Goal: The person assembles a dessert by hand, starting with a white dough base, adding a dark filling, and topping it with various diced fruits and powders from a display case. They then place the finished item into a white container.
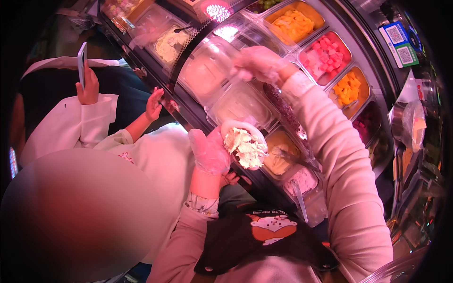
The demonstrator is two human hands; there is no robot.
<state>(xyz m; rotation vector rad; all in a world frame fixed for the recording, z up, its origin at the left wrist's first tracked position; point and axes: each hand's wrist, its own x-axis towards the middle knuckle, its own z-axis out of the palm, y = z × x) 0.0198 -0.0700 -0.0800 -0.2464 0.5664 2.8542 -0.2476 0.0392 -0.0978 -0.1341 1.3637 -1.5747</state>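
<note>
In a clear plastic glove, my left hand [212, 150] holds a white bowl [245, 126] by its side. Pale cream [246, 148] with a rough, lumpy surface is heaped in the bowl, which is tilted toward me. My right hand [260, 63], gloved too and blurred, reaches over the counter. Its fingers are at the edge of a clear plastic lid [208, 67] over a food pan; whether they grip it is unclear. A second covered pan [242, 106] lies between my hands.
Pans of orange fruit pieces [293, 25], pink cubes [325, 53] and yellow cubes [347, 88] line the far side. A spatula [300, 200] rests in a pink spread [300, 182]. To the left stand people, one raising a phone [82, 63]; a small hand [154, 103] is near the counter edge.
</note>
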